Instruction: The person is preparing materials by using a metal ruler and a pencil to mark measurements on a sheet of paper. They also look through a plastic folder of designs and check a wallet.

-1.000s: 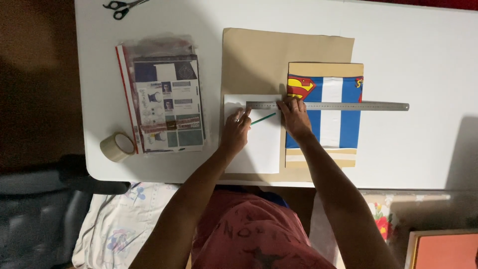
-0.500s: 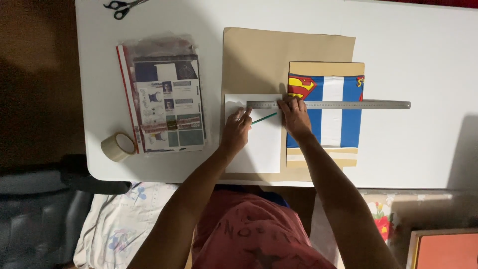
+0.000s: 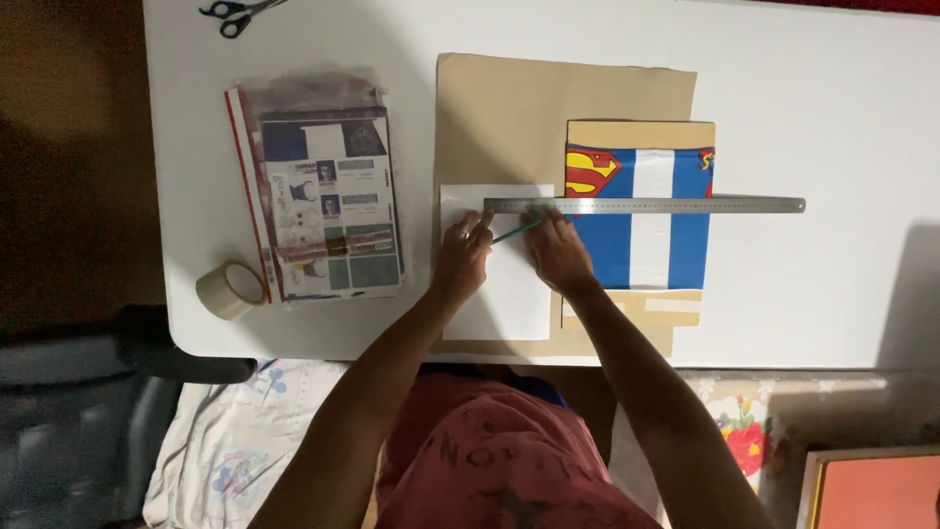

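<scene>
Ruler [image 3: 646, 205], one long metal strip, lies across one white sheet [image 3: 499, 284] and one blue, red and white printed book [image 3: 636, 220], all resting on one brown paper sheet [image 3: 548, 108] on the white table [image 3: 813, 284]. Left hand [image 3: 462, 257] presses curled fingertips at the ruler's left end. Right hand [image 3: 556, 253] pinches one green pencil [image 3: 517, 232] just below the ruler's edge. Also present: one clear plastic folder of papers [image 3: 323, 191], one tape roll [image 3: 228, 290], one pair of scissors [image 3: 235, 12].
</scene>
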